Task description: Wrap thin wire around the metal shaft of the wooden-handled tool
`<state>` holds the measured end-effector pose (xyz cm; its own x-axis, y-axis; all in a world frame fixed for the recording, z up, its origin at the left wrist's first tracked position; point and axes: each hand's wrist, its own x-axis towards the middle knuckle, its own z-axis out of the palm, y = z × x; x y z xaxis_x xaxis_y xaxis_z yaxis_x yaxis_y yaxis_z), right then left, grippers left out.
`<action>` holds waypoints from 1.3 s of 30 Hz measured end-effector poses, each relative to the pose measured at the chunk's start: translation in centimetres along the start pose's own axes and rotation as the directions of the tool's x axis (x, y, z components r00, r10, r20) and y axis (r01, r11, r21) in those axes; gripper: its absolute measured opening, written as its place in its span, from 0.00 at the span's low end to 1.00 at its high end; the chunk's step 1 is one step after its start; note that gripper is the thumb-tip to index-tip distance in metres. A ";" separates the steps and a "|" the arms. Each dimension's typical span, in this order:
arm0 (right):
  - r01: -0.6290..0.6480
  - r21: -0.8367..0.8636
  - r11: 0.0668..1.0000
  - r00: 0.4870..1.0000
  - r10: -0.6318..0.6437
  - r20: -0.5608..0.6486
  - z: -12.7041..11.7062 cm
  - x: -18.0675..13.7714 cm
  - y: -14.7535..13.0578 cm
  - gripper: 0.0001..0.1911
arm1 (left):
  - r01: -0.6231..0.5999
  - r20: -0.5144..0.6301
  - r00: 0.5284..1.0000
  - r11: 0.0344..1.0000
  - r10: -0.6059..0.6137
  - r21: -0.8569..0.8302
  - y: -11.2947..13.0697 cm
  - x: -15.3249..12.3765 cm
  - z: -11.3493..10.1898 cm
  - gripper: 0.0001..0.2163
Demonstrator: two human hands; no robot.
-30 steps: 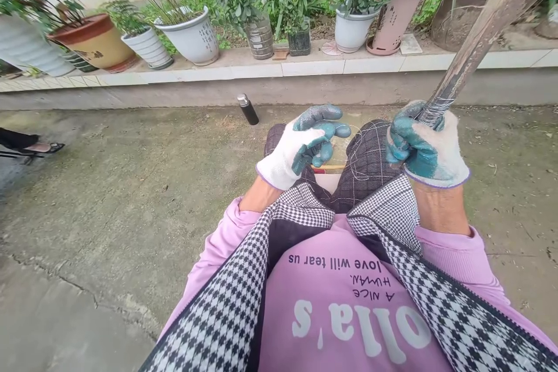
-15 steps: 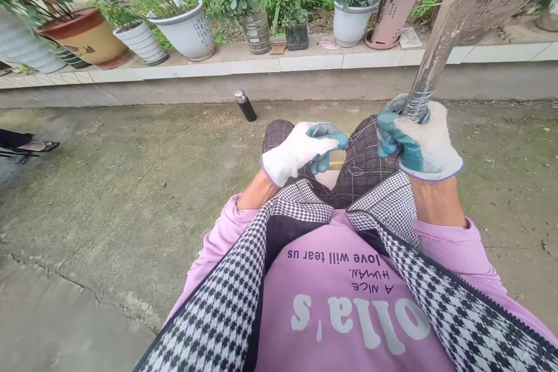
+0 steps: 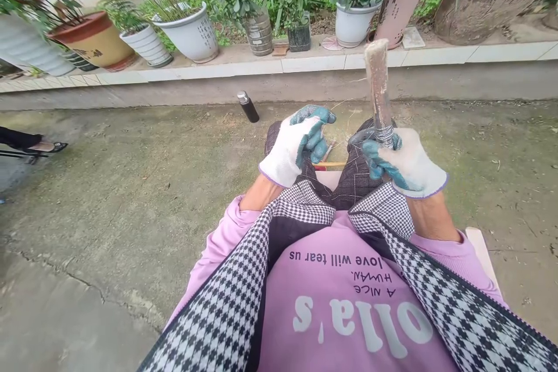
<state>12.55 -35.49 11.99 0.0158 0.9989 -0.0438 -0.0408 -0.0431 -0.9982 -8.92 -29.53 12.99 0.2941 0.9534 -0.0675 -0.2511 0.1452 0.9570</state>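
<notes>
My right hand (image 3: 405, 160), in a white glove with a blue-green coated palm, is closed around a worn wooden stick (image 3: 377, 78). Silvery wire (image 3: 383, 135) is wound in several turns around the stick just above the glove. Opposite it, over my left knee, is my left hand (image 3: 300, 142) in a matching glove, its fingers curled. A thin strand runs from near its fingertips towards the stick and looks like wire; the grip itself is partly hidden by the fingers. Between my knees a yellow and red object (image 3: 329, 165) shows in part.
A black flask (image 3: 248, 107) stands on the concrete ground ahead. Beyond it, a low tiled ledge (image 3: 314, 64) carries several potted plants, including a white pot (image 3: 192, 35). Another person's shoe (image 3: 54, 147) is at far left. A pale board edge (image 3: 482, 253) lies by my right elbow.
The stick has swung down and left, so its blunt end now shows in front of the ledge. My right hand has moved slightly left and nearer me; my left hand has turned and lifted its fingers.
</notes>
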 end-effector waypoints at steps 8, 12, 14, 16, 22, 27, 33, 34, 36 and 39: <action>0.056 0.024 0.998 0.996 -0.054 -0.076 -1.0 -0.4 -0.5 0.22 | -0.028 -0.015 1.000 0.998 0.027 -0.053 0.3 0.0 -0.5 0.16; 0.082 0.071 0.994 0.991 -0.074 -0.107 -1.7 -0.3 -0.4 0.20 | -0.021 -0.031 0.999 0.999 0.020 -0.045 0.7 0.0 -0.3 0.15; 0.098 0.089 0.991 0.988 -0.087 -0.126 -2.1 -0.1 -0.3 0.20 | -0.002 -0.032 1.000 1.000 0.001 -0.022 1.0 -0.2 -0.2 0.15; 0.136 0.109 0.985 0.983 -0.120 -0.141 -2.5 0.1 -0.2 0.19 | 0.025 -0.020 0.999 1.000 -0.025 0.004 1.3 -0.4 -0.1 0.13; 0.184 0.219 0.958 0.975 -0.151 -0.161 -3.4 0.1 -0.2 0.18 | 0.038 0.055 0.998 0.999 -0.039 0.009 1.9 -0.9 -0.2 0.14; 0.178 0.226 0.958 0.976 -0.143 -0.164 -3.4 0.1 0.0 0.21 | 0.070 0.085 0.994 0.997 -0.069 -0.019 1.5 -0.6 -0.5 0.20; 0.147 0.216 0.965 0.983 -0.119 -0.137 -4.2 0.3 -0.7 0.20 | 0.076 0.074 0.994 0.995 -0.080 0.064 1.7 -0.9 0.0 0.16; 0.174 0.231 0.957 0.976 -0.136 -0.172 -4.4 0.5 -0.8 0.18 | 0.065 0.071 0.995 0.995 -0.071 0.080 1.8 -1.1 0.1 0.16; 0.245 0.228 0.942 0.948 -0.183 -0.261 -4.5 0.9 -1.2 0.16 | 0.048 0.067 0.996 0.992 -0.056 0.117 1.8 -1.2 0.3 0.15; 0.288 0.099 0.953 0.924 -0.249 -0.292 -4.0 1.6 -1.5 0.19 | 0.030 0.067 0.997 0.985 -0.042 0.170 1.7 -1.2 0.4 0.12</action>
<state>16.65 -33.92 13.24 0.3161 0.9282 0.1962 -0.1330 0.2481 -0.9596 -9.31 -30.55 14.78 0.3650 0.9268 -0.0883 -0.0815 0.1263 0.9886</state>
